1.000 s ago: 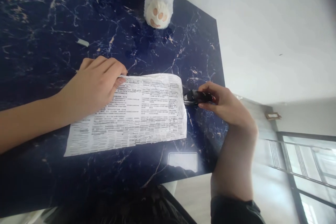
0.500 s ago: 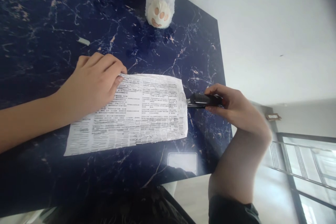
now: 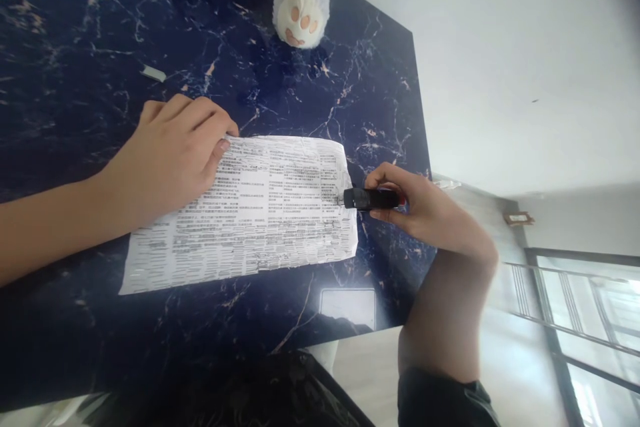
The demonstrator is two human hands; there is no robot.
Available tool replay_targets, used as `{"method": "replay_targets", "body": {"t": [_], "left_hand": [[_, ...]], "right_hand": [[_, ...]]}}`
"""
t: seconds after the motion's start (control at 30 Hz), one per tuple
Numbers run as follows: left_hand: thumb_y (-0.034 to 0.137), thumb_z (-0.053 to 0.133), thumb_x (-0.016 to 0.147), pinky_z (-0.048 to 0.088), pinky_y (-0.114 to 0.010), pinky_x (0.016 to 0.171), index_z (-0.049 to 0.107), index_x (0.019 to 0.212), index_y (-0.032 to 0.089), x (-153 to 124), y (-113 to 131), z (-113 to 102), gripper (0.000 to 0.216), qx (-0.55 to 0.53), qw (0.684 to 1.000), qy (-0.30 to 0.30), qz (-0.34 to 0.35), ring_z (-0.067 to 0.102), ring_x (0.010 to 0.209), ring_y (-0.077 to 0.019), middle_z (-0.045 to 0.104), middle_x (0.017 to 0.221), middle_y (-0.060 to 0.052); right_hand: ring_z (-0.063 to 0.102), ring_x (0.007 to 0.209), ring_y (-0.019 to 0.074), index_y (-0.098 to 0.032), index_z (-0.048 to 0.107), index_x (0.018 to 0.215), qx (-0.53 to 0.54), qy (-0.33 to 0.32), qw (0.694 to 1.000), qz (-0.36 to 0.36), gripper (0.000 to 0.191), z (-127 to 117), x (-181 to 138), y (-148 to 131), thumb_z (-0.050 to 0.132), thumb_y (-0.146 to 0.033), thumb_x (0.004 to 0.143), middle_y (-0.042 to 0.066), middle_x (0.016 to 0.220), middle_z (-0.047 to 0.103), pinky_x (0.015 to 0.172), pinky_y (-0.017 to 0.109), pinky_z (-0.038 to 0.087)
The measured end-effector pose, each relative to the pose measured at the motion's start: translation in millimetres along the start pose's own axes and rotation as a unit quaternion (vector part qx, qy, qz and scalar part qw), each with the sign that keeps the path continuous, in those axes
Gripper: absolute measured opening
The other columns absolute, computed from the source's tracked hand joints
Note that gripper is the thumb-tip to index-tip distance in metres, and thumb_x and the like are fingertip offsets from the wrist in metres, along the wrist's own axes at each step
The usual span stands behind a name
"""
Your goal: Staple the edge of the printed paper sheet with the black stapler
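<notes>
A sheet of printed paper (image 3: 260,220) lies on the dark blue marbled table (image 3: 240,93), its right edge slightly wavy. My left hand (image 3: 173,150) rests over the paper's upper left part, thumb on the print and fingers bent over the far edge, holding it. In my right hand (image 3: 430,210) is a black stapler (image 3: 369,199), gripped between thumb and fingers. The stapler's nose overlaps the right edge of the paper. Whether its jaws are pressed together cannot be made out.
A plush toy's pale paw (image 3: 301,20) hangs over the table at the top. One small greyish-white piece (image 3: 153,73) lies beyond my left hand. The table's right edge is close to my right arm. A bright rectangular reflection (image 3: 347,307) shows near the front edge.
My right hand has moved left with the stapler, whose nose has gone from beside the paper's right edge to over it. My left hand stays on the paper.
</notes>
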State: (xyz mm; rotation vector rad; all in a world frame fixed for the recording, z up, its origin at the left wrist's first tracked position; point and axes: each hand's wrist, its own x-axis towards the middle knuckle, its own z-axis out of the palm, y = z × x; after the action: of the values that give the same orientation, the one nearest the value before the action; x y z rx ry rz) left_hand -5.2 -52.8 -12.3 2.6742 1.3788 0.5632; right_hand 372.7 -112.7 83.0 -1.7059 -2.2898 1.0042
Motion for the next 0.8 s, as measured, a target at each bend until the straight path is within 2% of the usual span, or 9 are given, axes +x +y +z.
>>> {"method": "replay_targets", "body": {"t": [0.07,0.17,0.23,0.3,0.4,0.47,0.57,0.67,0.8], "left_hand": [[0.021,0.042,0.111,0.044,-0.054,0.109,0.061,0.122,0.013,0.1,-0.3,0.9,0.023,0.002,1.000,0.005,0.002,0.060,0.121,-0.0331,0.065,0.126,-0.011],[0.018,0.043,0.110,0.044,-0.054,0.110,0.062,0.121,0.013,0.6,-2.1,2.1,0.022,-0.003,1.000,0.006,0.005,0.060,0.120,-0.0317,0.065,0.125,-0.009],[0.017,0.043,0.110,0.043,-0.055,0.111,0.062,0.120,0.013,1.1,-4.2,2.5,0.022,-0.009,1.000,0.006,0.005,0.060,0.120,-0.0306,0.065,0.124,-0.008],[0.018,0.043,0.109,0.042,-0.056,0.113,0.062,0.121,0.013,1.6,-6.4,2.6,0.023,-0.015,1.000,0.006,0.004,0.059,0.120,-0.0298,0.064,0.124,-0.007],[0.018,0.044,0.109,0.039,-0.058,0.116,0.063,0.122,0.012,2.4,-8.5,2.5,0.024,-0.020,1.000,0.003,0.003,0.058,0.122,-0.0295,0.063,0.123,-0.007],[0.017,0.042,0.108,0.038,-0.058,0.117,0.063,0.122,0.013,2.8,-8.8,2.4,0.025,-0.021,1.000,0.001,0.003,0.058,0.123,-0.0291,0.063,0.123,-0.007],[0.016,0.042,0.108,0.038,-0.058,0.117,0.063,0.119,0.014,3.1,-8.6,2.0,0.024,-0.025,1.000,0.003,0.005,0.058,0.122,-0.0285,0.062,0.121,-0.005],[0.017,0.043,0.108,0.039,-0.057,0.115,0.063,0.117,0.015,3.2,-8.2,1.2,0.023,-0.024,1.000,0.002,0.008,0.058,0.121,-0.0292,0.063,0.121,-0.005],[0.018,0.041,0.110,0.040,-0.054,0.113,0.063,0.119,0.015,3.7,-6.6,-1.2,0.024,-0.012,1.000,-0.001,0.006,0.057,0.121,-0.0300,0.064,0.123,-0.008]], "right_hand": [[0.066,0.101,0.0248,-0.027,0.063,0.114,0.025,-0.001,0.999,-0.041,0.028,0.7,1.3,1.0,0.078,-0.038,0.093,0.005,0.114,0.070,0.089,0.041,0.055],[0.065,0.113,0.0280,-0.028,0.066,0.120,0.078,0.072,0.988,-0.110,0.044,7.4,5.0,-4.5,0.079,-0.059,0.092,0.008,0.121,0.068,0.100,0.045,0.056],[0.065,0.105,0.0260,-0.026,0.070,0.111,0.080,0.129,0.980,-0.128,0.041,17.7,9.7,-11.5,0.074,-0.063,0.095,0.008,0.112,0.068,0.095,0.043,0.056],[0.065,0.091,0.0218,-0.024,0.070,0.097,0.075,0.169,0.976,-0.112,0.038,30.7,15.9,-18.2,0.063,-0.060,0.104,0.005,0.097,0.068,0.084,0.038,0.054],[0.060,0.076,0.0173,-0.022,0.066,0.085,0.066,0.234,0.967,-0.070,0.048,47.3,24.6,-24.7,0.042,-0.049,0.115,0.003,0.081,0.063,0.074,0.035,0.047],[0.060,0.080,0.0183,-0.022,0.067,0.088,0.011,0.251,0.965,-0.067,0.047,54.3,28.3,-27.5,0.037,-0.044,0.116,0.004,0.085,0.063,0.078,0.036,0.047],[0.062,0.100,0.0254,-0.022,0.069,0.108,-0.126,0.220,0.966,-0.058,0.040,63.5,32.3,-32.2,0.036,-0.044,0.115,0.010,0.110,0.069,0.090,0.043,0.048],[0.059,0.116,0.0354,-0.021,0.067,0.121,-0.254,0.223,0.941,-0.019,0.037,78.9,39.0,-37.3,0.041,-0.046,0.112,0.016,0.130,0.065,0.099,0.054,0.046],[0.056,0.119,0.0405,-0.020,0.066,0.122,-0.330,0.217,0.919,-0.009,0.034,94.0,47.6,-41.8,0.043,-0.042,0.110,0.020,0.130,0.063,0.104,0.063,0.041]]}}
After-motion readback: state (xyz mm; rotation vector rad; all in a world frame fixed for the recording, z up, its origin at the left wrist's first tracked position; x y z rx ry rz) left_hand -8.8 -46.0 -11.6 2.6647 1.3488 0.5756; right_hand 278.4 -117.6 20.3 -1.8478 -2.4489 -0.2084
